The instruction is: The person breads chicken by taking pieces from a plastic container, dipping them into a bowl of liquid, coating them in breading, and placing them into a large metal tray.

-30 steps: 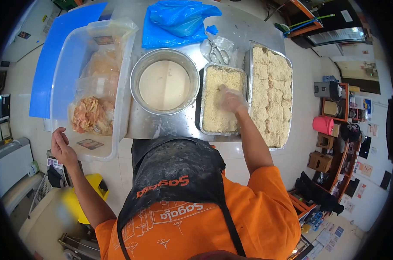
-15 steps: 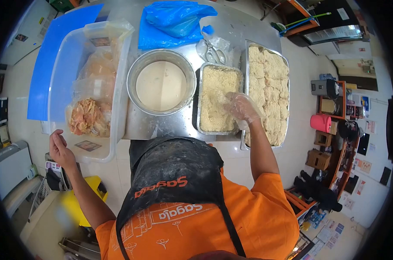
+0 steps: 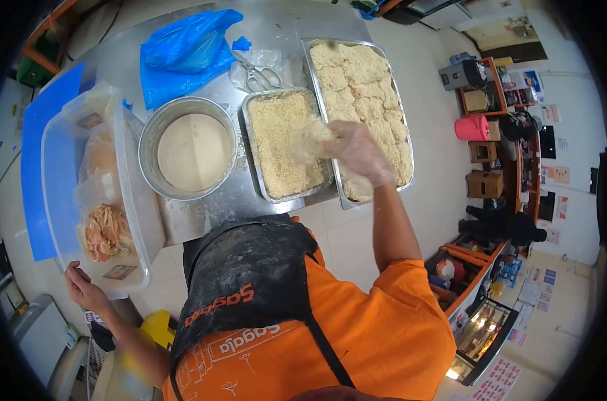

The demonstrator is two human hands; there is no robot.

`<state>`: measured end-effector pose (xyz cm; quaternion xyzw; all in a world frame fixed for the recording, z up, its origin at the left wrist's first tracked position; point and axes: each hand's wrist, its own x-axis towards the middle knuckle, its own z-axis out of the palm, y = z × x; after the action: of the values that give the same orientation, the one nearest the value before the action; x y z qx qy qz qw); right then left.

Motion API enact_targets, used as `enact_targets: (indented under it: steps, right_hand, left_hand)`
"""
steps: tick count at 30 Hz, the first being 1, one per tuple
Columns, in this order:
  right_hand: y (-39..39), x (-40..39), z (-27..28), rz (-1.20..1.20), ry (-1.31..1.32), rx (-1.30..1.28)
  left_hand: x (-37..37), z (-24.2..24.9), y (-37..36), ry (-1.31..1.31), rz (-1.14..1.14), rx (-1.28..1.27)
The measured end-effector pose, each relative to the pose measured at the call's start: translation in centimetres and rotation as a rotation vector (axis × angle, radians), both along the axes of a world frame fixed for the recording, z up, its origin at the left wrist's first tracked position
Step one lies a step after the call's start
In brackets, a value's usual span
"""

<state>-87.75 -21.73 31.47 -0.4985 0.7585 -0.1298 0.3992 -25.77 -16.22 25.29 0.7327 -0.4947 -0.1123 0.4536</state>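
My right hand (image 3: 362, 152), in a clear plastic glove, grips a pale crumb-coated piece (image 3: 310, 139), blurred by motion. It is above the right side of a small metal tray (image 3: 247, 123) of breadcrumbs (image 3: 283, 120). To the right, a larger metal tray (image 3: 313, 63) holds rows of breaded pieces (image 3: 363, 87). A round metal pan (image 3: 146, 167) of pale batter (image 3: 196, 152) stands left of the crumbs. My bare left hand (image 3: 84, 287) holds nothing, its fingers loosely apart, by the front corner of a clear plastic tub (image 3: 139, 194) with raw meat slices (image 3: 106, 232) inside.
Behind the pan lies a blue plastic bag (image 3: 189, 57) on the metal table (image 3: 276, 30). Scissors (image 3: 260, 75) rest on clear plastic behind the crumb tray. A blue board (image 3: 34, 180) stands left of the tub. Shelves and a pink bucket (image 3: 472, 128) are off right.
My right hand has lifted from the crumbs with a coated piece in it. The view has turned and shifted, so the table appears tilted and further left. My left hand stays near the tub.
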Motion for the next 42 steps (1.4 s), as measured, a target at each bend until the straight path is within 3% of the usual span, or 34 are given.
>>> enact_targets:
  steps: [2, 6, 11, 17, 20, 21, 24, 29, 31, 32, 33, 34, 36, 38, 40, 42]
  right_hand:
    - [0.3, -1.1, 3.7, -0.071, -0.036, 0.028]
    - [2.7, -5.2, 5.0, -0.214, 0.23, -0.111]
    - [5.0, -9.5, 2.5, -0.193, 0.334, -0.07]
    - [7.8, -11.7, -3.8, -0.317, 0.025, 0.033]
    - [8.7, -12.7, -7.2, -0.117, 0.297, 0.008]
    - [8.3, -11.0, -5.3, -0.059, 0.49, 0.063]
    - [9.9, -15.9, -8.3, -0.042, 0.497, -0.093]
    - [6.2, -12.7, 1.4, -0.199, 0.642, -0.205]
    - [5.2, -11.6, 2.9, -0.245, 0.469, -0.355]
    - [4.6, -12.5, 1.7, -0.208, 0.484, -0.262]
    - [3.9, -13.5, -0.2, -0.159, 0.498, -0.176]
    - [3.6, -13.1, -2.4, -0.019, 0.427, -0.226]
    - [4.5, -14.6, -7.3, 0.303, 0.505, -0.374]
    - [1.2, -12.3, -8.3, 0.423, 0.596, -0.368]
    - [-2.0, -3.9, -1.3, 0.302, 0.505, -0.118]
    - [-5.0, 3.2, 1.4, 0.28, 0.263, -0.305]
  left_hand:
    - [-0.2, 0.2, -0.1, 0.013, -0.003, -0.004]
    - [0.1, 0.0, -0.1, 0.024, -0.018, -0.009]
    - [-0.5, 0.2, -0.2, 0.008, 0.004, -0.022]
    - [-0.3, 0.1, -0.2, 0.004, 0.012, -0.019]
    - [-0.4, 0.2, -0.2, -0.004, 0.0, -0.002]
    - [-0.4, 0.3, -0.2, -0.006, -0.004, 0.006]
    - [-0.3, 0.1, -0.1, -0.028, -0.016, 0.031]
    - [-0.3, -0.2, -0.2, 0.044, -0.037, 0.076]
    - [0.6, -1.4, 0.2, 0.135, 0.025, 0.077]
    - [1.3, -2.2, 0.3, 0.213, 0.079, 0.054]
    - [1.3, -2.1, 0.7, 0.106, -0.01, 0.043]
    - [0.7, -1.5, 0.5, 0.002, -0.002, 0.065]
    - [-0.6, -0.2, 0.3, 0.085, 0.001, 0.081]
    - [-1.7, 1.1, 0.1, 0.087, -0.044, 0.073]
    - [-1.5, 1.2, 0.4, 0.168, -0.052, 0.021]
    - [-1.4, 1.2, 0.4, 0.242, -0.072, -0.028]
